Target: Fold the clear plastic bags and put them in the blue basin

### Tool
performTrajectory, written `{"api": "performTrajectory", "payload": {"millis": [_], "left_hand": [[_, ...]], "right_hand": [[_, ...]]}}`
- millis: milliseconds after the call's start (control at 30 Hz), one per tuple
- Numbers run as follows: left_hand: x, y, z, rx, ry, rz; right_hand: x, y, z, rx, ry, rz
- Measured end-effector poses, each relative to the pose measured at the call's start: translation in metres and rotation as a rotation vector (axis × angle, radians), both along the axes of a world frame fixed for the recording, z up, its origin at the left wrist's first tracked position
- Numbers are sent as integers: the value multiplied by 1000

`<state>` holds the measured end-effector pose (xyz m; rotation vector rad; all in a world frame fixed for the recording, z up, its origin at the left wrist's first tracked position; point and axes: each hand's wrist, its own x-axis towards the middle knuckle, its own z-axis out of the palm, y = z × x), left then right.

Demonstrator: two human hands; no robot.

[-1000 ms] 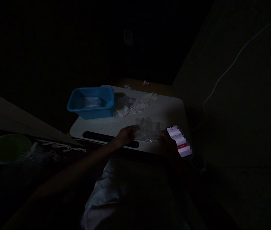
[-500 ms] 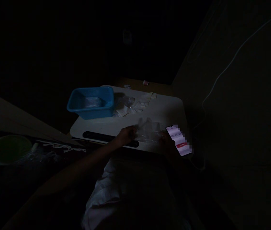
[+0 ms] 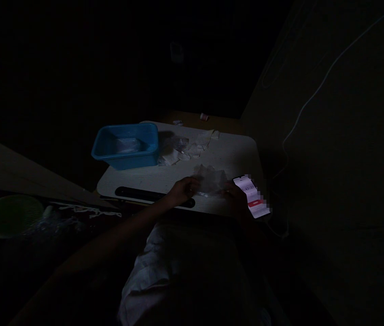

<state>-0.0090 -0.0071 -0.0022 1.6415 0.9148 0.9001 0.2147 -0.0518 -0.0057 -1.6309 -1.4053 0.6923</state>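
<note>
As the left hand [image 3: 182,191] and right hand [image 3: 235,197], fingers nearly closed, pinch opposite sides of clear plastic [image 3: 211,180] over the white counter [image 3: 229,151], straightening seems in hand, calling for gentle, even tension.

The person wears a pale, greyish-blue garment [image 3: 147,271] of soft-looking cloth, creased into crosswise folds where light catches it and lost in deep shadow elsewhere; its cut is too dark to tell. The left hand [image 3: 182,191], right hand [image 3: 237,198] and slender left forearm [image 3: 110,242] are bare.
</note>
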Motion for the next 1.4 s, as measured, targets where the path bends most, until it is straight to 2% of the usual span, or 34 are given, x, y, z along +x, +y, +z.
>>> {"api": "performTrajectory", "payload": {"millis": [133, 300, 400, 533, 667, 833, 1033, 1233, 1400], "left_hand": [[-2, 1, -3, 145, 41, -49], [-4, 2, -4, 235, 4, -156], [-5, 2, -4, 277, -10, -195], [-5, 2, -7, 272, 1, -178], [-4, 1, -9, 209, 24, -160], [-7, 2, -9, 190, 26, -115], [-8, 1, -8, 193, 79, -46], [-1, 3, 4, 420, 270, -71], [11, 6, 13, 609, 534, -171]], "right_hand": [[2, 0, 1, -69, 150, 77], [7, -6, 1, -43, 170, 87], [14, -7, -5, -16, 166, 95], [20, -6, -17, -14, 167, 63], [22, -5, -22, 7, 94, 54], [21, -4, -19, 18, 7, 24], [13, -12, -8, 20, -207, -120], [5, -20, 2, -20, -465, -123], [9, -23, 2, -112, -594, -134]]}}
